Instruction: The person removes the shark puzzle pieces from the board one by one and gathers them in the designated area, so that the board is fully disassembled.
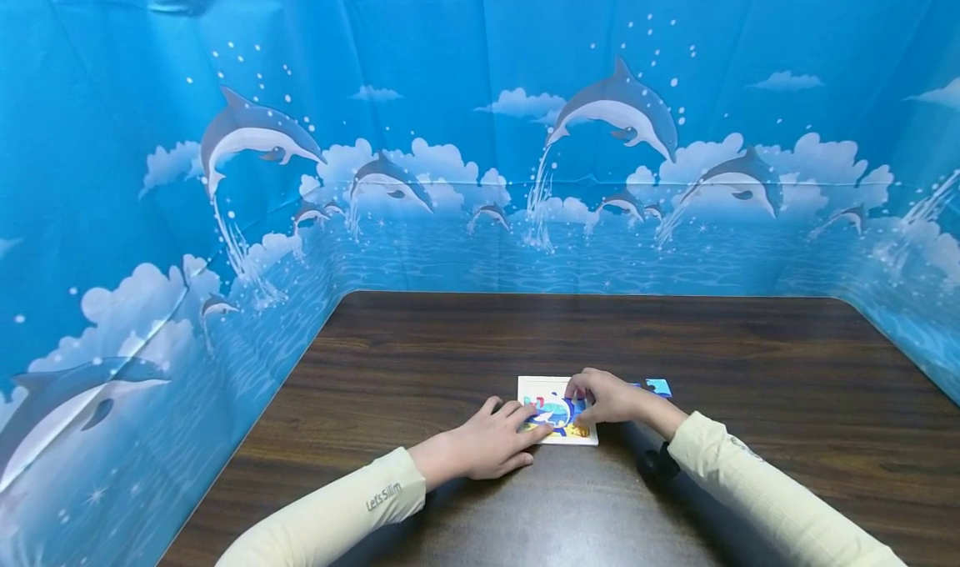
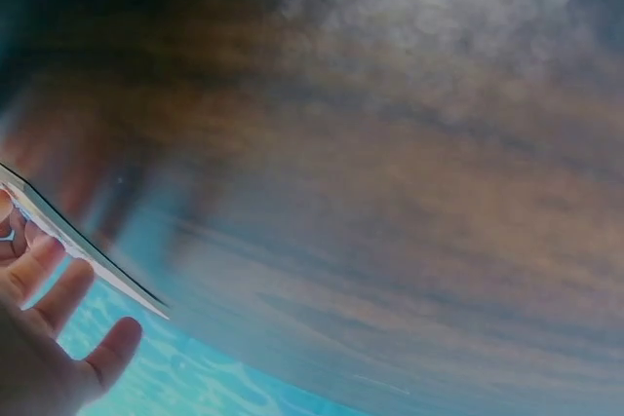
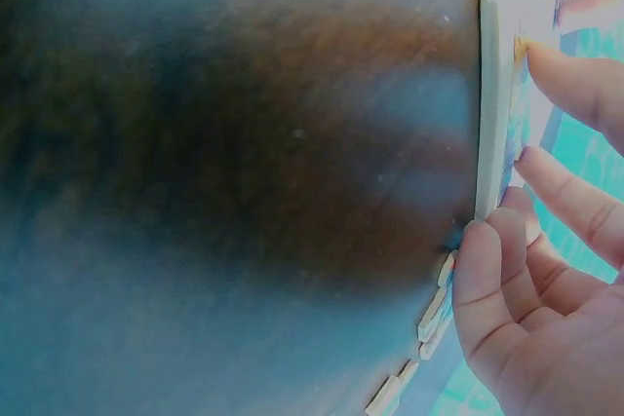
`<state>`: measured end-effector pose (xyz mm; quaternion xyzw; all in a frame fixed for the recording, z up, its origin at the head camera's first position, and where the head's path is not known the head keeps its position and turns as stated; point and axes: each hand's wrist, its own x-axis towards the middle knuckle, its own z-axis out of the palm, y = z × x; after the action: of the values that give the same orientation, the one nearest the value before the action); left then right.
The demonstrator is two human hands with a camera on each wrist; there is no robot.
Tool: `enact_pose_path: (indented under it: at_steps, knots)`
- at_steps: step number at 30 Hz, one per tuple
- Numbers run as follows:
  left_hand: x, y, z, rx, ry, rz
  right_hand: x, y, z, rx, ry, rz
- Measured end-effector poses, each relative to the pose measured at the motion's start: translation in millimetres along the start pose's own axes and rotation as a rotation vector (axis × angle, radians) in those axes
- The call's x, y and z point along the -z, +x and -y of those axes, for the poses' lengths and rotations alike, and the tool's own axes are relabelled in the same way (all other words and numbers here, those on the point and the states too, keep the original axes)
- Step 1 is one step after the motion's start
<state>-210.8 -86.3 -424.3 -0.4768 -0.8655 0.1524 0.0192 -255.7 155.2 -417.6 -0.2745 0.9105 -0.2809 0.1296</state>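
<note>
A small white-framed jigsaw puzzle (image 1: 590, 439) lies on the table, its picture showing a blue and white sea animal over yellow. My left hand (image 1: 491, 442) rests its outstretched fingers on the puzzle's left side. In the left wrist view those fingers (image 2: 68, 289) reach over the frame edge. From the right, my right hand (image 1: 611, 398) has thumb and forefinger bent down on a puzzle piece at the picture's right part; the hand hides much of it. In the right wrist view, the thumb and forefinger stand apart on the puzzle surface, other fingers curled at the frame's edge (image 3: 491, 104).
Several loose blue puzzle pieces (image 1: 658, 387) lie right of the frame, partly behind the right hand; their edges (image 3: 434, 311) show in the right wrist view. The dark wooden table (image 1: 450, 342) meets a blue dolphin-print curtain (image 1: 450, 67) at the back and sides.
</note>
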Motion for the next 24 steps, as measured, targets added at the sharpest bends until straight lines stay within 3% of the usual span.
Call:
enact_pose_path:
  at_steps: [8,24]
  knots:
    - [-1.5,1.9,1.9,-0.072,-0.013,-0.006,0.2,1.6,1.5,-0.012,-0.003,-0.005]
    - [-0.3,2.4,2.8,-0.08,-0.028,0.035,1.2,5.0,-0.6,0.027,-0.006,0.004]
